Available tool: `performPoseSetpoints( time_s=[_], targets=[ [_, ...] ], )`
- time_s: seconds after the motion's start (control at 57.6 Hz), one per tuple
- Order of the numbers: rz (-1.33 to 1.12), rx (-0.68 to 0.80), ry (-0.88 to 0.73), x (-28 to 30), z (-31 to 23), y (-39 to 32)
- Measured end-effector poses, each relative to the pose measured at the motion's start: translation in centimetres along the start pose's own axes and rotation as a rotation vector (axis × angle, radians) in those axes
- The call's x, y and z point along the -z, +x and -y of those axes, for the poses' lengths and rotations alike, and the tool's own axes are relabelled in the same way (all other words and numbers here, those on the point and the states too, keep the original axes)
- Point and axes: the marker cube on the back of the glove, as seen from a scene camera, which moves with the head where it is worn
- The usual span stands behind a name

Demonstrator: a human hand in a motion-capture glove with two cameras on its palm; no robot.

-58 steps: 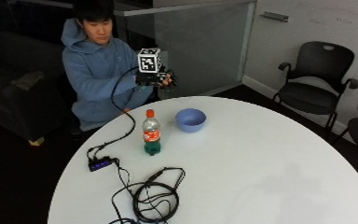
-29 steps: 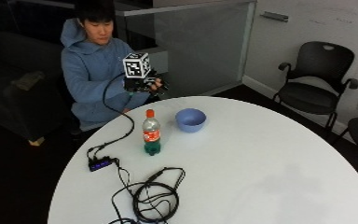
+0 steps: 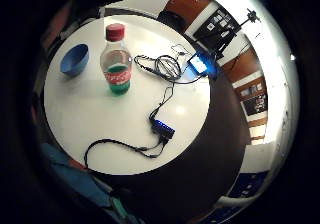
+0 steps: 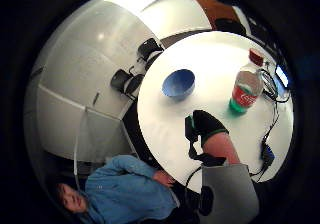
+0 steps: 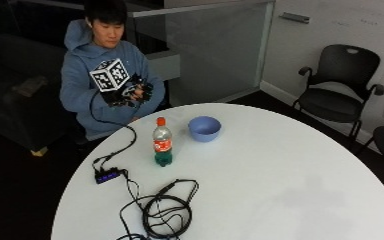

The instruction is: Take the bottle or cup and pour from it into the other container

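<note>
A plastic soda bottle (image 5: 163, 143) with a red cap, red label and a little green liquid stands upright on the round white table (image 5: 278, 175). A blue bowl (image 5: 204, 128) sits just behind and to the right of it. My gloved right hand (image 5: 129, 92) is raised in front of the person's chest, beyond the table's far edge and well clear of both, holding nothing. The palm views look down on the bottle (image 3: 116, 64) (image 4: 245, 91) and bowl (image 3: 75, 60) (image 4: 178, 83) from a distance. The gloved thumb (image 4: 205, 126) sticks out relaxed.
A small black hub (image 5: 107, 175) with a cable lies near the table's left edge, and a coil of black cables (image 5: 162, 210) lies at the front left. Black office chairs (image 5: 338, 85) stand behind the table on the right.
My gloved hand has drifted left and slightly down, closer to the person's chest. Bottle and bowl have not moved.
</note>
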Motion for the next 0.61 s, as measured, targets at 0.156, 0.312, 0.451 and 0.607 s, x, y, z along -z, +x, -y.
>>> performPoseSetpoints(
  time_s=[0.156, 0.312, 0.451, 0.607],
  targets=[
    [0.169, -0.052, 0.052, 0.4, -0.8, 3.4],
    [0.295, -0.115, 0.089, 0.4, -1.1, 6.3],
    [0.41, -0.165, 0.096, 0.5, -1.0, 8.4],
    [0.486, -0.182, 0.038, 0.1, -0.6, 10.0]
  ],
)
